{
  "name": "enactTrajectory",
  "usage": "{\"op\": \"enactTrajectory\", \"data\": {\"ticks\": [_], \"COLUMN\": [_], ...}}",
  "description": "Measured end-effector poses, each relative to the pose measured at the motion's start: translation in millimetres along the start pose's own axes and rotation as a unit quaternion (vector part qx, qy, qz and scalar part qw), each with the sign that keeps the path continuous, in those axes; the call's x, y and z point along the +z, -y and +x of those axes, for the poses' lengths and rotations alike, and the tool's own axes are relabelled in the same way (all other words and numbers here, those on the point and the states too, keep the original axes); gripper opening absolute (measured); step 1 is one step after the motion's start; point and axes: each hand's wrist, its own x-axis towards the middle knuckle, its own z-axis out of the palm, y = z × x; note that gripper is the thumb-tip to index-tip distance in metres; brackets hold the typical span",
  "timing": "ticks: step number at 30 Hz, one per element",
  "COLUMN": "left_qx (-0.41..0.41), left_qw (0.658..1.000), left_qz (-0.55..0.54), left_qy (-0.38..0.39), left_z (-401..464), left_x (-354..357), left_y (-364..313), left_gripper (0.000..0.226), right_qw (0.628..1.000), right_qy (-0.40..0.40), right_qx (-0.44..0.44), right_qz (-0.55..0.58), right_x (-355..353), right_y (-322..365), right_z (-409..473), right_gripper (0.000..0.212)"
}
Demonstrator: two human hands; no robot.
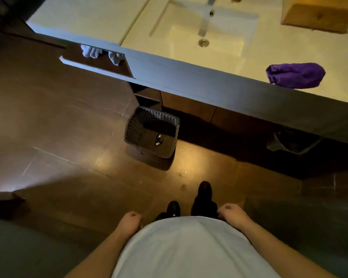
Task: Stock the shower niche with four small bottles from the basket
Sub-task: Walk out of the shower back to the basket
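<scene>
A dark woven basket [133,125] stands on the brown floor beside the vanity. At its bottom lie small dark bottles [158,140] with pale labels; their number is hard to tell. My left hand [130,220] hangs at my waist with the fingers curled and nothing in it. My right hand [232,214] is held the same way on the other side, also holding nothing. Both hands are well short of the basket, nearer to me. No shower niche is in view.
A pale vanity counter [269,49] with a sink and tap [205,21] runs across the top. A purple rolled towel [295,75] lies at its edge. An open drawer [96,63] holds white cloths. A wooden box [317,15] sits top right. A bin [295,143] is under the counter.
</scene>
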Motion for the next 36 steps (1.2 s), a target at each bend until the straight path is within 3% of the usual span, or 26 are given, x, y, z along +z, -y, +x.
{"op": "enactTrajectory", "data": {"ticks": [3,8,15,21,26,30,33,36], "left_qx": [-0.031,-0.066,-0.099,-0.147,-0.088,-0.047,0.023,0.037], "left_qw": [0.999,0.991,0.981,0.973,0.987,0.987,0.994,0.99], "left_qz": [0.014,-0.091,-0.134,-0.152,-0.126,-0.151,-0.105,-0.134], "left_qy": [-0.004,-0.07,-0.103,-0.087,-0.04,-0.003,0.018,0.014], "left_z": [-3.8,-15.0,-7.3,34.6,81.2,106.4,123.2,136.9], "left_x": [15.2,19.5,16.1,-16.8,-80.7,-135.2,-173.8,-202.2], "left_y": [-9.8,-49.2,-61.0,-74.5,-127.7,-188.3,-218.6,-240.3], "left_gripper": [0.028,0.025,0.025,0.041,0.03,0.02,0.015,0.021], "right_qw": [1.0,0.999,0.995,0.994,0.997,0.994,0.99,0.983], "right_qy": [0.003,-0.01,-0.006,-0.021,0.001,0.039,0.062,0.089], "right_qx": [-0.002,-0.007,0.071,0.088,0.06,-0.029,-0.063,-0.067], "right_qz": [0.021,-0.033,-0.07,-0.061,-0.052,-0.099,-0.11,-0.147], "right_x": [-39.4,-107.3,-163.4,-126.9,-62.8,-11.0,12.5,17.3], "right_y": [25.2,43.3,54.8,114.3,198.5,273.6,316.6,336.7], "right_z": [25.7,74.8,115.6,120.7,96.5,85.8,77.4,75.8], "right_gripper": [0.019,0.019,0.028,0.024,0.021,0.02,0.018,0.017]}}
